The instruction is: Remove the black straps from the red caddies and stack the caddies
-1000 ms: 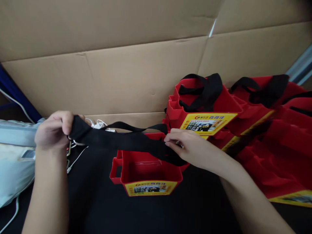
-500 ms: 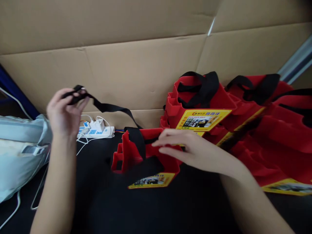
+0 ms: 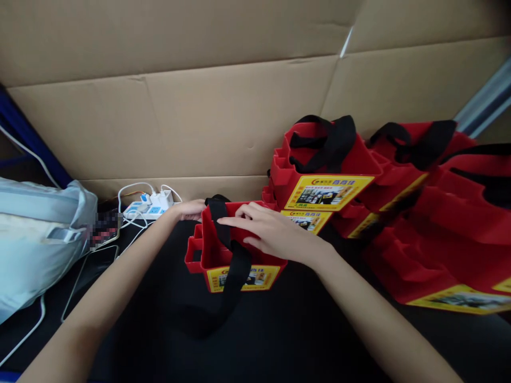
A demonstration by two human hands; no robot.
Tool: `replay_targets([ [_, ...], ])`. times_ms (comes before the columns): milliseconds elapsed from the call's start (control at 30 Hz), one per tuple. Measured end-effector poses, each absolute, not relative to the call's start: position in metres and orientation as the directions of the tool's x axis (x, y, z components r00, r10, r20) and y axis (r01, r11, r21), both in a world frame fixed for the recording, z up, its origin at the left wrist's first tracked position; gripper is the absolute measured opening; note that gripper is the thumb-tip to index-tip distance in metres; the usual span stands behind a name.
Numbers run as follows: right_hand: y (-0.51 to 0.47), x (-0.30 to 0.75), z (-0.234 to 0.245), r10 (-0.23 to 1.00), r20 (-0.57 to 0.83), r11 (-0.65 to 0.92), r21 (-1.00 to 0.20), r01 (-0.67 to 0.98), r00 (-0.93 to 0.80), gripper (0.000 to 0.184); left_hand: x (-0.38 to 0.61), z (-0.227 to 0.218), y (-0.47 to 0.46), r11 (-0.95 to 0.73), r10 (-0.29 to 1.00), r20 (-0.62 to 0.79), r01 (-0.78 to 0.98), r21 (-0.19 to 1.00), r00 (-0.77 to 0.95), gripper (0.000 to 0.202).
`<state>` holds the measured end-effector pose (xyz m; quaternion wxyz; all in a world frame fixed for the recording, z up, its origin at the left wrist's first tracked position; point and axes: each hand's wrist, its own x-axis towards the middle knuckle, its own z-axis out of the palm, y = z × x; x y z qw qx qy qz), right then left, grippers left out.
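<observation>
A red plastic tool box (image 3: 204,250) with a yellow printed label stands in front of me on the black table. My left hand (image 3: 191,209) reaches behind its back left corner, and the box and strap hide the fingertips. Over the box's opening is my right hand (image 3: 265,229), index finger stretched toward the black strap (image 3: 239,263) and thumb apart. Whether that finger touches the strap I cannot tell. The strap loops over the back rim, crosses the opening, and hangs over the label onto the table.
Stacked red boxes (image 3: 279,162) with black straps stand at the right. A white power strip (image 3: 154,210) with plugs and cables lies behind on the left. A pale blue bag (image 3: 35,250) and a phone (image 3: 90,271) are at far left. Cardboard (image 3: 199,122) forms the back wall.
My left hand has let go of the raised strap end and come down right, behind the box. The strap now drapes over the box front. My right hand has shifted left over the opening.
</observation>
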<state>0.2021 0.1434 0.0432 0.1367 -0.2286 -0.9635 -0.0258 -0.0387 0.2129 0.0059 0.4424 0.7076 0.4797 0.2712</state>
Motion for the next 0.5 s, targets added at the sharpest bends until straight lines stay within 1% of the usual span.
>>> replay_targets([
  [67, 0.148, 0.194, 0.038, 0.428, 0.313, 0.887, 0.036, 0.460, -0.848, 0.052, -0.046, 0.015, 0.206, -0.200, 0.919, -0.008, 0.483, 0.853, 0.395, 0.025],
  [100, 0.150, 0.191, 0.035, 0.440, 0.329, 0.878, 0.038, 0.478, -0.835, 0.049, -0.048, 0.022, 0.201, -0.249, 0.920, 0.040, 0.502, 0.828, 0.389, 0.032],
  [167, 0.155, 0.186, 0.029, 0.493, 0.353, 0.851, -0.007, 0.525, -0.795, 0.040, -0.049, 0.038, 0.184, -0.432, 0.880, 0.210, 0.533, 0.728, 0.426, 0.047],
  [200, 0.157, 0.184, 0.026, 0.524, 0.365, 0.837, -0.054, 0.544, -0.770, 0.035, -0.046, 0.044, 0.174, -0.578, 0.806, 0.321, 0.547, 0.605, 0.496, 0.052],
  [233, 0.158, 0.183, 0.024, 0.549, 0.377, 0.826, -0.111, 0.552, -0.746, 0.029, -0.042, 0.049, 0.164, -0.709, 0.702, 0.378, 0.545, 0.447, 0.603, 0.055],
  [267, 0.159, 0.183, 0.023, 0.569, 0.391, 0.818, -0.173, 0.549, -0.724, 0.024, -0.037, 0.051, 0.154, -0.794, 0.608, 0.382, 0.539, 0.280, 0.696, 0.055],
  [300, 0.159, 0.183, 0.022, 0.583, 0.404, 0.810, -0.229, 0.540, -0.705, 0.020, -0.030, 0.052, 0.146, -0.837, 0.536, 0.369, 0.534, 0.117, 0.759, 0.051],
  [333, 0.159, 0.183, 0.021, 0.593, 0.415, 0.805, -0.274, 0.527, -0.690, 0.018, -0.025, 0.052, 0.139, -0.842, 0.501, 0.345, 0.539, -0.016, 0.794, 0.045],
  [367, 0.159, 0.184, 0.021, 0.602, 0.419, 0.799, -0.312, 0.515, -0.680, 0.018, -0.020, 0.051, 0.134, -0.822, 0.491, 0.341, 0.556, -0.124, 0.802, 0.036],
  [400, 0.159, 0.185, 0.021, 0.610, 0.419, 0.792, -0.342, 0.505, -0.673, 0.018, -0.018, 0.050, 0.132, -0.790, 0.493, 0.351, 0.579, -0.201, 0.796, 0.027],
  [433, 0.158, 0.186, 0.021, 0.619, 0.416, 0.785, -0.366, 0.501, -0.666, 0.019, -0.018, 0.050, 0.133, -0.762, 0.501, 0.364, 0.600, -0.245, 0.785, 0.022],
  [467, 0.158, 0.187, 0.022, 0.628, 0.414, 0.777, -0.383, 0.500, -0.659, 0.021, -0.020, 0.051, 0.135, -0.749, 0.508, 0.374, 0.612, -0.253, 0.776, 0.020],
  [500, 0.157, 0.188, 0.022, 0.633, 0.409, 0.772, -0.390, 0.501, -0.657, 0.021, -0.026, 0.052, 0.139, -0.747, 0.518, 0.394, 0.626, -0.223, 0.759, 0.018],
])
